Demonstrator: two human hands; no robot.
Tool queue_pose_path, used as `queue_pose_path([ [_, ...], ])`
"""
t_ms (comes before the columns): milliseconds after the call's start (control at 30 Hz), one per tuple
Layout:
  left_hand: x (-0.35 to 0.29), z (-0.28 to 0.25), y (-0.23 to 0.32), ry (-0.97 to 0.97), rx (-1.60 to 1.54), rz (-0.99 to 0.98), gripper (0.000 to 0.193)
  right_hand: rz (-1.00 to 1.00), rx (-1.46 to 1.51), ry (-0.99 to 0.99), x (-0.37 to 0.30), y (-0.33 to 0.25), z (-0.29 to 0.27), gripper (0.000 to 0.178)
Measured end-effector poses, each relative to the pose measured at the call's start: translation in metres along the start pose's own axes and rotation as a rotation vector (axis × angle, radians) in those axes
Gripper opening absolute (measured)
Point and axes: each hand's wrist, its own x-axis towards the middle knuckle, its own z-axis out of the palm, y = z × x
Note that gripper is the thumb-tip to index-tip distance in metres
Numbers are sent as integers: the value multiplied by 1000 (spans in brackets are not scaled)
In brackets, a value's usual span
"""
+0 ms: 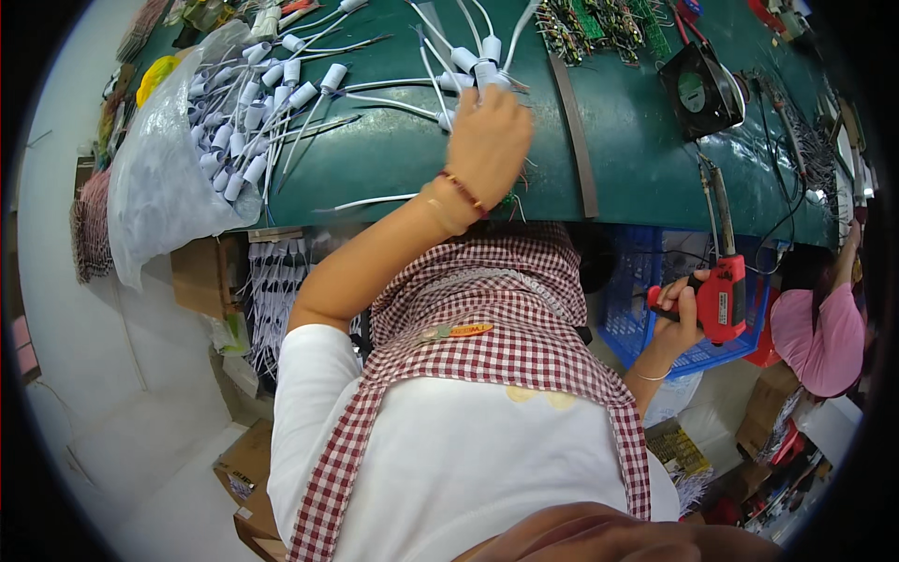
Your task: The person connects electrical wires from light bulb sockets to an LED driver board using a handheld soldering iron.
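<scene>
My left hand (491, 140) reaches over the green table, its fingers closed on a white wired socket (488, 74) in a small cluster. Around it lie several more white cylindrical sockets, such as one socket (464, 59), with pale wires fanning out. The fingertips are partly hidden by the back of the hand. My right hand (682, 309) is wrapped round the grip of a red soldering gun (723, 300), held upright in front of the table's edge. The gun's metal tip (720, 201) points toward the tabletop.
At left, a clear plastic bag (150, 187) spills many white sockets (245, 117). A dark strip (573, 140) crosses the table (627, 131). Right of it stand a black fan (698, 89) and cables. A blue crate (627, 314) is below; a person in pink (815, 337) is at far right.
</scene>
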Motion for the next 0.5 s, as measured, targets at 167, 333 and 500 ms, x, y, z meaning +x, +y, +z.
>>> queue_pose_path([
  [167, -21, -21, -21, 19, -2, -167, 12, 28, 0, 15, 1, 4, 6, 23],
  [333, -19, 0, 3, -181, 24, -110, 20, 33, 84, -63, 9, 2, 19, 25],
  [500, -12, 18, 20, -400, 196, -228, 19, -2, 76, -88, 0, 6, 15, 26],
])
